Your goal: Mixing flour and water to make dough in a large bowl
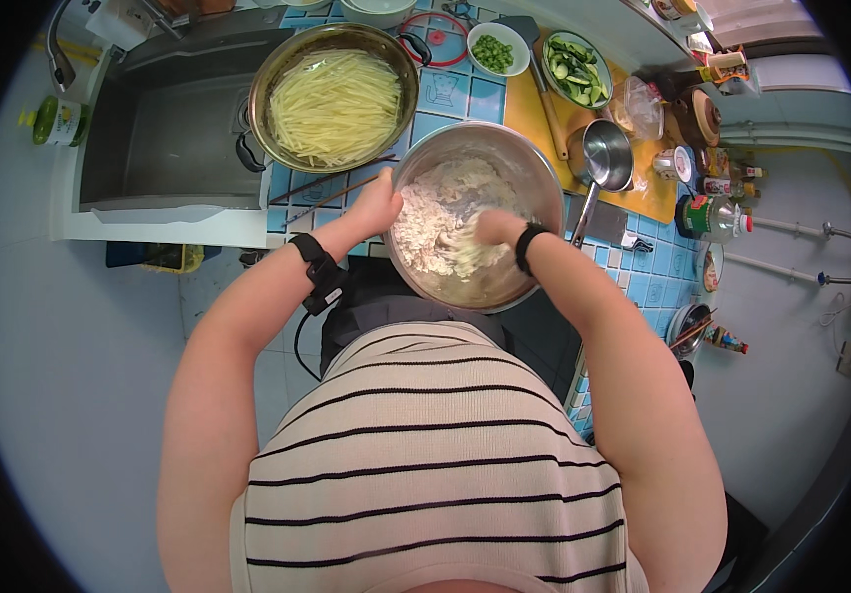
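Note:
A large stainless steel mixing bowl [536,167] is in front of me at the counter's edge. Inside it is a crumbly, pale flour mixture [425,230] with loose flakes and lumps. My left hand [379,201] grips the bowl's left rim, with the thumb towards the inside. My right hand [498,228] reaches into the bowl, down in the mixture. Its fingers are blurred and partly covered with flour, so whether they close on dough is unclear. A pair of chopsticks [333,199] lies on the tiles beside my left hand.
A two-handled pan of pale shredded strips [333,104] stands beside the sink [173,141]. Behind the bowl are green peas [492,54], sliced cucumber [577,68] and a spatula [547,104]. To the right are a steel saucepan [607,152], a cleaver [603,220] and several bottles.

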Demonstrator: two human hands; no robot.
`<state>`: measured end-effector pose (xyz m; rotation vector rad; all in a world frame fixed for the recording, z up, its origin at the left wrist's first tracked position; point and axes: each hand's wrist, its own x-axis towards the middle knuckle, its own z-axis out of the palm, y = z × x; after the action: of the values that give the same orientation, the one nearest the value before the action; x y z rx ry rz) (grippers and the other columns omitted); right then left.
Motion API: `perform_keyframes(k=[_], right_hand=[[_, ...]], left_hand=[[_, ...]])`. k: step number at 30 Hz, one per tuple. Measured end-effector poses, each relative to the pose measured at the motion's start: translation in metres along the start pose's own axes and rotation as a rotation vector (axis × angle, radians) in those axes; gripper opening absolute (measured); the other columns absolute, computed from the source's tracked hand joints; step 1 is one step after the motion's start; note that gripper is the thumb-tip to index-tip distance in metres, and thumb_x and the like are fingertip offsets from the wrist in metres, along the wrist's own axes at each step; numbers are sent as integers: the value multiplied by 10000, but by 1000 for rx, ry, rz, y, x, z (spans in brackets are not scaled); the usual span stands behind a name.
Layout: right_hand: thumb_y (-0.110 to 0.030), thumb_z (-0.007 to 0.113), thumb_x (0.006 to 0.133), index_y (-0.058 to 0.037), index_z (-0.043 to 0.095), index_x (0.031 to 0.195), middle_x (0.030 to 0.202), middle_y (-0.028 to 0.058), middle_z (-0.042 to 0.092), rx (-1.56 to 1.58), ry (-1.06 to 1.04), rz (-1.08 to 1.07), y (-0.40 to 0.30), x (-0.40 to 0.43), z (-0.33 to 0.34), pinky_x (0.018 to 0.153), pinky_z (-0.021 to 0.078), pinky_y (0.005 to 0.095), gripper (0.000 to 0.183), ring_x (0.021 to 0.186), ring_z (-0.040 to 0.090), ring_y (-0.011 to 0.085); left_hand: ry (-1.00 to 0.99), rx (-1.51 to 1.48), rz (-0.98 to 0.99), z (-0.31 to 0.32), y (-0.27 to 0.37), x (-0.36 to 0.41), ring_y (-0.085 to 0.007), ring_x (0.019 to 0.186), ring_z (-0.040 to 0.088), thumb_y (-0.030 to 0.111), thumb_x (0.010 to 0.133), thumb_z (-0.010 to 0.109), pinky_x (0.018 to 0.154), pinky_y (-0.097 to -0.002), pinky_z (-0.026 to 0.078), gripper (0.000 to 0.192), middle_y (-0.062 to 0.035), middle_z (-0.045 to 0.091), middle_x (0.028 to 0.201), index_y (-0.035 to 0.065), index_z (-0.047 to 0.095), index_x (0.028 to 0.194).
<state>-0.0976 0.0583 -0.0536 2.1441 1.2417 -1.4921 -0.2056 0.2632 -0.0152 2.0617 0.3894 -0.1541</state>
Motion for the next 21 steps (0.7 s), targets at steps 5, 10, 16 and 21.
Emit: perform_keyframes(k=[5, 10, 16, 21], right_hand=[[-133, 456, 684, -1, 595, 831, 884, 196, 581, 77, 420, 299, 41, -22, -50, 697, 457, 410, 242, 835, 565, 308], [-187, 489, 697, 60, 409, 1103, 1076, 299, 432, 267, 427, 259, -23, 27, -32, 828, 379, 436, 482, 964, 476, 391], [-123, 439, 694, -38, 225, 1264, 1185, 313, 306, 64, 468, -321, -84, -22, -18, 948, 251, 404, 615, 1096, 360, 391], [-208, 372, 776, -144, 333, 1231, 1238, 67, 389, -455, 591, -143, -21, -14, -40, 974, 193, 396, 462, 1138, 375, 161]], left_hand=[[1, 15, 29, 0, 0, 2, -422, 760, 514, 114, 735, 417, 658, -440, 405, 391, -306, 523, 770, -88, 340, 1061], [-14, -1, 5, -5, 19, 3, -416, 786, 514, 66, 727, 425, 684, -431, 414, 261, -292, 531, 800, -63, 389, 951], [-21, -4, -6, -7, 7, -3, -415, 757, 521, 141, 745, 426, 655, -430, 418, 412, -299, 529, 782, -93, 329, 1071], [-21, 29, 19, -3, 4, 3, -417, 773, 515, 136, 747, 424, 667, -436, 411, 384, -298, 527, 782, -88, 334, 1045]])
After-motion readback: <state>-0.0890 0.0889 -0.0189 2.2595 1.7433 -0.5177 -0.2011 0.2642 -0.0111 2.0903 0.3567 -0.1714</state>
